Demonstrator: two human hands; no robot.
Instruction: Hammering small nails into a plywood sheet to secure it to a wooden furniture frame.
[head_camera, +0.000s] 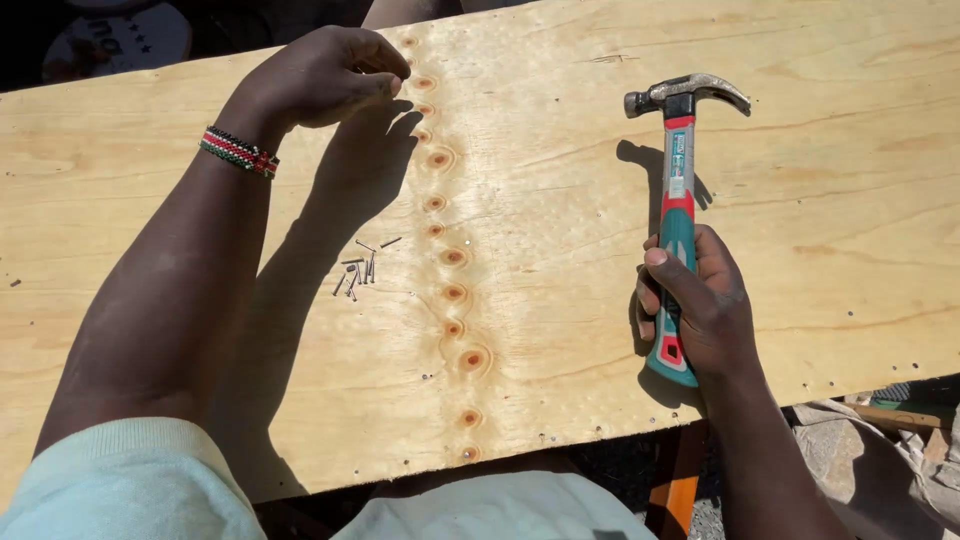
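Right hand (700, 305) grips hammer (677, 200) — nails (358, 270) loose on plywood (560, 230)

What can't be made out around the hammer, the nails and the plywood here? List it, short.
- Head view: whether the left hand pinches a nail; its curled fingertips hide it.
- Hammer: the middle of the grip is covered by the right hand.
- Loose nails: too small to count surely.
- Plywood sheet: its ends run past the frame edges, and whatever supports it is hidden beneath.
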